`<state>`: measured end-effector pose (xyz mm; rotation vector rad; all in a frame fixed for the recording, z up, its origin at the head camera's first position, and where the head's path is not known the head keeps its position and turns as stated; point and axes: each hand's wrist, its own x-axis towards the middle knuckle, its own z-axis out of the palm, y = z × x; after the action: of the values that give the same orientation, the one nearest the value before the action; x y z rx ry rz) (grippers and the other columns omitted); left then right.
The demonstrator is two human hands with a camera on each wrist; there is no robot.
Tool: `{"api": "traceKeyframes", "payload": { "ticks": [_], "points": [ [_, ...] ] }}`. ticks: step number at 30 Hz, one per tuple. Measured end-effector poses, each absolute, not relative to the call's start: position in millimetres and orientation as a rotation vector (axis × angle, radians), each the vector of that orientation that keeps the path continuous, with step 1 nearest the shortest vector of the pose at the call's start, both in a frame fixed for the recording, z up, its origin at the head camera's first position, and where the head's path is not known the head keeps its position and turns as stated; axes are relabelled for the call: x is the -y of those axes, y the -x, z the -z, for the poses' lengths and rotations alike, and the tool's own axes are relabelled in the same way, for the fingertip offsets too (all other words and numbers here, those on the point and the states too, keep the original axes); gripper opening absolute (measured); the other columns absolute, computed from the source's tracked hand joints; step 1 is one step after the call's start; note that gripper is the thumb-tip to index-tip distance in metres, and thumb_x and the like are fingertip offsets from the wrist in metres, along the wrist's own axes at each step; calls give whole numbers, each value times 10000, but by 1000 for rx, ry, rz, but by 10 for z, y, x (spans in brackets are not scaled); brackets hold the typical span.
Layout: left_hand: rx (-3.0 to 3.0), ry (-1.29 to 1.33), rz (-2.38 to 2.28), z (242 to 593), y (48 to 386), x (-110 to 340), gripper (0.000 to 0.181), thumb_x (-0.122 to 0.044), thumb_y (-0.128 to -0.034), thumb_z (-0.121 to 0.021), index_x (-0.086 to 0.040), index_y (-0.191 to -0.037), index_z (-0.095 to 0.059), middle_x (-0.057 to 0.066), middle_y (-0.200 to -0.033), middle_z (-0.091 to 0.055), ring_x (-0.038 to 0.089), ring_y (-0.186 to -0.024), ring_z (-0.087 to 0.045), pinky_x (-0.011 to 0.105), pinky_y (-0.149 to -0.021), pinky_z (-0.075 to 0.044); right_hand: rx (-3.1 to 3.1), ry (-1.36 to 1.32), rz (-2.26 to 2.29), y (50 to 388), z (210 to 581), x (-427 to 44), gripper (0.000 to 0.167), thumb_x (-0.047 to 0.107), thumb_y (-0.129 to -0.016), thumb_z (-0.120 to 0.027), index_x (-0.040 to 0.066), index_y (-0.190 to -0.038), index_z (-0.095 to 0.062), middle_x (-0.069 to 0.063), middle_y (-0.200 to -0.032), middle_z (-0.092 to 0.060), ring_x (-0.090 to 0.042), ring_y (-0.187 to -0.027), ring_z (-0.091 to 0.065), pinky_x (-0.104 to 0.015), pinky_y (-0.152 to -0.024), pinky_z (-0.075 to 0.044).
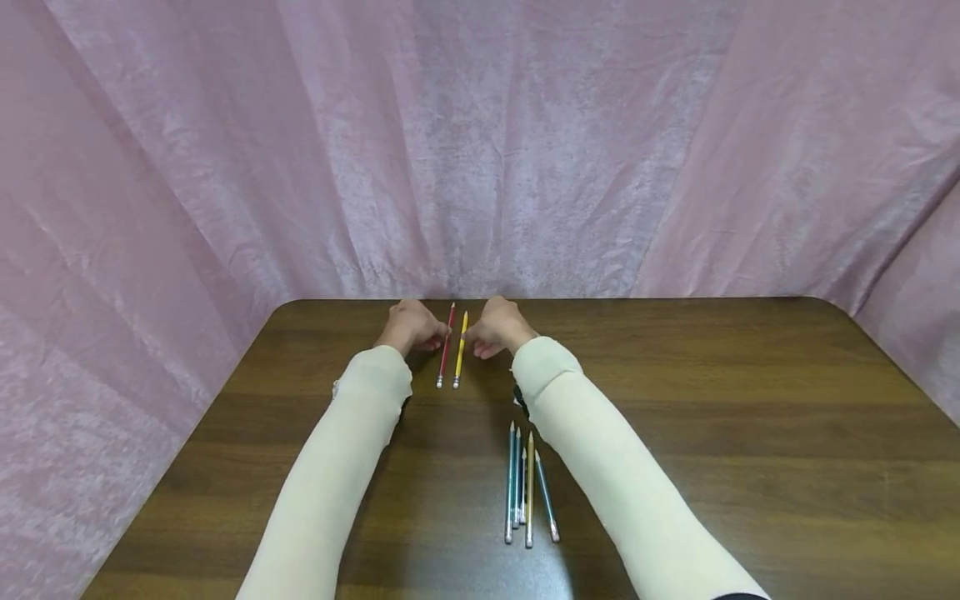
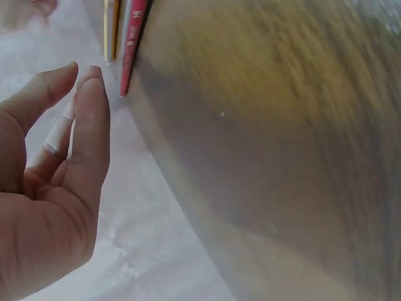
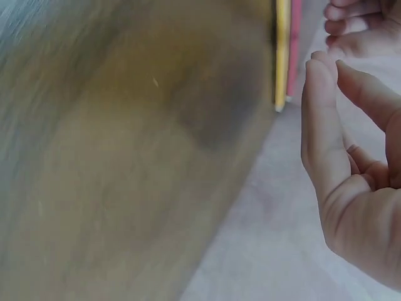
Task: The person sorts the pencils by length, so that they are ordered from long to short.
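Observation:
A red pencil [image 1: 445, 354] and a yellow pencil [image 1: 460, 354] lie side by side near the table's far edge, eraser ends toward me. My left hand [image 1: 412, 325] is just left of the red pencil, its thumb near the shaft. On the other side, my right hand [image 1: 497, 327] is beside the yellow pencil. Both wrist views show thumb and fingertips close together with no pencil between them. The left wrist view has the red pencil [image 2: 133, 41] beyond the left fingertips; the yellow pencil [image 3: 282, 50] appears left of the right fingers in the right wrist view.
Several more pencils lie loosely bunched nearer to me, mostly teal ones [image 1: 510, 483] with one gold pencil [image 1: 530, 492]. They are left of my right sleeve [image 1: 600, 450]. Beyond the wooden table [image 1: 712, 400] hangs a pink curtain [image 1: 525, 167].

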<state>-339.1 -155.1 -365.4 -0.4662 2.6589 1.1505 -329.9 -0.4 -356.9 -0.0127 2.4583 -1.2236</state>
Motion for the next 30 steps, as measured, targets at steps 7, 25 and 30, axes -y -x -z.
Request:
{"api": "traceKeyframes", "payload": {
  "ticks": [7, 25, 30],
  "points": [
    [-2592, 258, -1306, 3573, 3270, 1567, 170, -59, -874, -758, 77, -976, -755, 165, -815, -738, 144, -601, -687, 339, -754, -627, -2395, 185, 1263, 3160, 3407, -274, 231, 106, -937, -712, -117, -995, -702, -147, -781, -711, -182, -635, -697, -327, -712, -631],
    [-2515, -9, -1333, 3466, 2778, 1308, 212, -82, -912, -725, 94, -1030, -722, 191, -880, -734, 256, -746, -739, 318, -726, -629, -2369, 370, 1285, 2714, 3248, -866, 260, 172, -950, -701, -84, -998, -699, -117, -776, -706, -289, -772, -729, -419, -769, -628],
    [-2478, -82, -1364, 3458, 2627, 1261, 185, -72, -901, -730, 89, -990, -713, 224, -883, -726, 143, -635, -701, 270, -648, -624, -2368, 427, 1284, 2571, 3265, -989, 223, 166, -949, -702, -56, -948, -699, -107, -756, -704, -274, -742, -725, -420, -733, -633]
  ]
}}
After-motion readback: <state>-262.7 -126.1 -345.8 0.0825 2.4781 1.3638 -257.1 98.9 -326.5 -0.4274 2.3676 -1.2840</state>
